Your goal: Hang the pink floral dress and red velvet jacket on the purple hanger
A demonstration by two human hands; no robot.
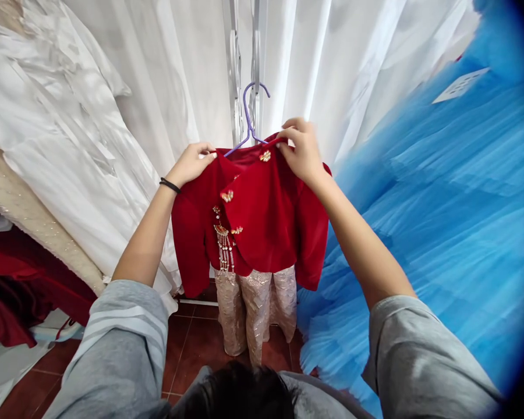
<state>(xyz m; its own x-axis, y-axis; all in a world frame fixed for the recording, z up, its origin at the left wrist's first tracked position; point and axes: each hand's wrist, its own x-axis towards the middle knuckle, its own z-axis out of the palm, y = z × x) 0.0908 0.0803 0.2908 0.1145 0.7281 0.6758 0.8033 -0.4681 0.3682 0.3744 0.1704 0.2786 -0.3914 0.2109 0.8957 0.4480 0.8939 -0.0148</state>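
In the middle of the head view a red jacket [262, 215] hangs on a purple hanger [248, 110], whose hook reaches a metal rail. My left hand [194, 163] pinches the jacket's shoulder beside the collar on the left. On the other side, my right hand [303, 148] grips the collar edge between thumb and fingers. Gold and pearl-like ornaments run down the jacket front, and a beaded tassel brooch [223, 244] dangles at its left. Below the hem shows a shiny pinkish-gold skirt or trousers [255, 308]; which of these I cannot tell.
White gowns [65, 134] hang along the left, with dark red cloth [21, 285] lower down. A wide blue tulle dress [441, 221] fills the right side. White curtains [323, 58] form the backdrop. The floor [187, 349] has reddish-brown tiles.
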